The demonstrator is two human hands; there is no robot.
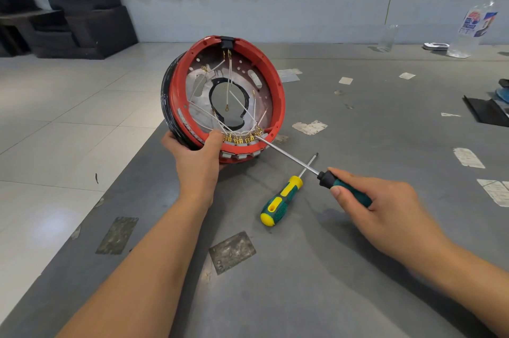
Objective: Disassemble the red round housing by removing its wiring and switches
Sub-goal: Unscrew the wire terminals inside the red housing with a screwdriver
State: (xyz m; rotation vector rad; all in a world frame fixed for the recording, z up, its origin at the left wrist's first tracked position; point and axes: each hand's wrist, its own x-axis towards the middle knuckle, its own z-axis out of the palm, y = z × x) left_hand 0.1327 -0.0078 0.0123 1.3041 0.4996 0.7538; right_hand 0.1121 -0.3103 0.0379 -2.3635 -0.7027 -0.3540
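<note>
On the grey tabletop [358, 268], seen from our head camera, we tilt the red round housing [276, 95] up on its lower edge so its open side faces us. Our left hand [197, 154] grips the near rim, thumb hooked over the red edge just beside the row of brass terminals [242, 139], fingers curled round the black outer band. Our right hand [385, 208] is clamped on the handle of a long screwdriver [292, 157], whose tip reaches in among those terminals at the bottom of the rim. White wires [239, 100] still fan across the metal plate inside, up to a black connector block [227, 43] at the top, so the wiring looks mostly in place. A second, yellow-and-green screwdriver [281, 201] lies on the table between our hands.

To do this step well, we judge that the tip should sit squarely against one terminal before we lever, with our left thumb kept clear of the blade's path. We should brace the housing firmly so it cannot roll, and pry gently.
</note>
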